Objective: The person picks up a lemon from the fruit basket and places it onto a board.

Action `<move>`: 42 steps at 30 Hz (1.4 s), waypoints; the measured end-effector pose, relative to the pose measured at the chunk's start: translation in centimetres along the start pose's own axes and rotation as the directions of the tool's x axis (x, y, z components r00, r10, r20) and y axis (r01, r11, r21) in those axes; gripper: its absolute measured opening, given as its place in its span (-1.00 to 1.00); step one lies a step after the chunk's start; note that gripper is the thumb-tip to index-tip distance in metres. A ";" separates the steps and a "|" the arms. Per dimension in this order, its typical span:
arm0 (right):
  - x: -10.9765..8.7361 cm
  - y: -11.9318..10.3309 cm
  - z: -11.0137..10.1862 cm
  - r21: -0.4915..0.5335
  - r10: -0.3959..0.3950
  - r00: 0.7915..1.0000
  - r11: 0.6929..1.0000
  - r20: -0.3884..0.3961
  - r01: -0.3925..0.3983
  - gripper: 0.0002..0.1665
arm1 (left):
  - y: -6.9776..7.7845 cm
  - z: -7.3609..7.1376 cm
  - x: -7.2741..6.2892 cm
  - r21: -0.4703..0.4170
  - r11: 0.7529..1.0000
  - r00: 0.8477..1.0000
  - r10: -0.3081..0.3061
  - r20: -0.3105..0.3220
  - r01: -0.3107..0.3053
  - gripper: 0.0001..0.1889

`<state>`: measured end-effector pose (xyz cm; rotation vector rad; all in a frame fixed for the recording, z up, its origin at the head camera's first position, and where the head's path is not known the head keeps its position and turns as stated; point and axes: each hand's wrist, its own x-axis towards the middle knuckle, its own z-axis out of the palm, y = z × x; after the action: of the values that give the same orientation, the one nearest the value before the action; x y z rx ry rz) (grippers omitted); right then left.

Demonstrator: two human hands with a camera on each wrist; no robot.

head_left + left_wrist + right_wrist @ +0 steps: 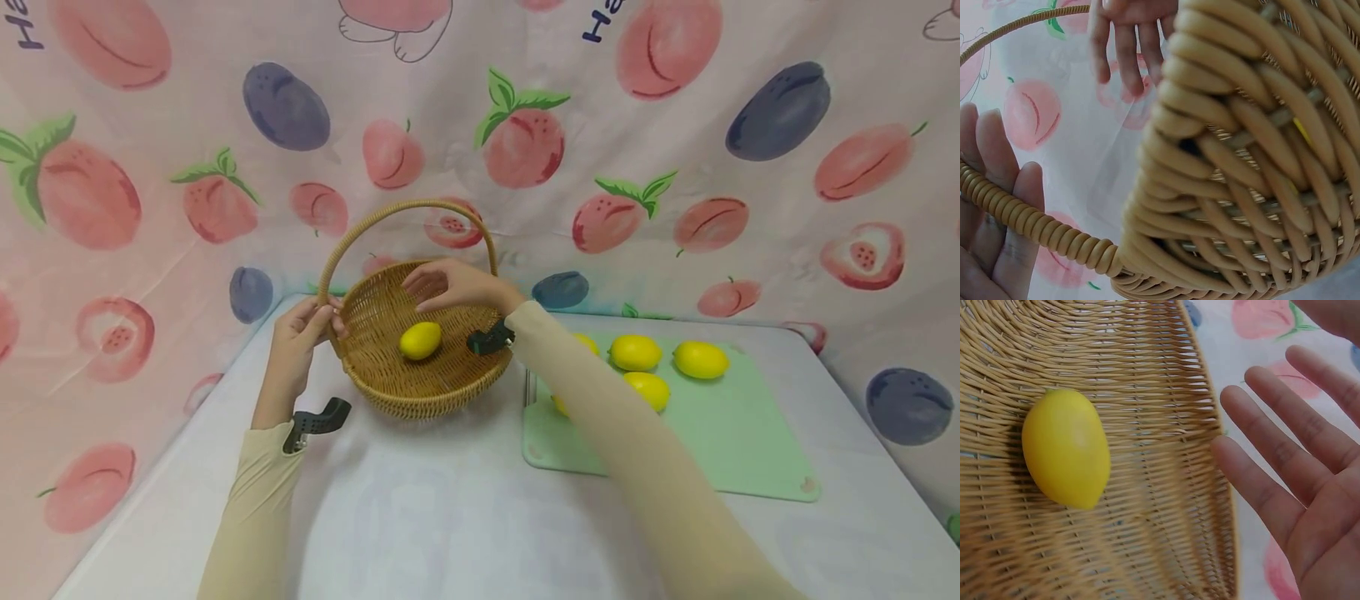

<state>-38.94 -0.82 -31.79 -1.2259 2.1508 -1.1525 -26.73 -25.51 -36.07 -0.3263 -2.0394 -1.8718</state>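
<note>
A wicker basket [420,407] with an arched handle [411,204] stands on the table. One yellow lemon [421,341] lies inside it; the right wrist view shows this lemon [1066,449] on the woven bottom. At the basket's left side, my left hand [294,340] grips the lower end of the handle, with fingers behind the wrapped cane [1054,235] in the left wrist view. My right hand [463,286] hovers over the basket, above the lemon and apart from it. Its fingers [1275,453] are spread and hold nothing.
To the right lies a light green cutting board [757,454] bearing several lemons [701,359], some partly hidden by my right sleeve [622,417]. A white cloth [442,517] covers the table. Behind stands a fruit-printed curtain [540,233].
</note>
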 end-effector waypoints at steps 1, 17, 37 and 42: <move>0.3 0.1 0.2 -0.004 -0.001 1.000 1.000 0.000 0.001 -0.49 | 0.0 0.0 0.0 0.004 1.000 1.000 0.000 0.000 0.000 -0.86; 2.6 2.5 2.4 0.016 0.127 0.992 0.992 0.017 -0.128 -0.42 | 0.0 0.0 -0.1 -0.004 1.000 1.000 -0.001 0.012 0.001 -0.86; 2.5 4.2 2.8 -0.212 0.287 0.955 0.940 0.074 -0.266 -0.31 | 0.1 0.5 0.4 0.010 1.000 0.999 0.018 0.044 -0.018 -0.71; 2.5 4.5 2.9 -0.240 0.337 0.937 0.921 0.098 -0.306 -0.26 | 0.1 0.5 0.4 -0.002 1.000 0.999 0.024 0.047 -0.024 -0.78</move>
<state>-40.65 -3.05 -36.99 -0.9532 2.3106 -0.6854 -27.10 -25.01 -35.88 -0.3966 -2.0553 -1.8679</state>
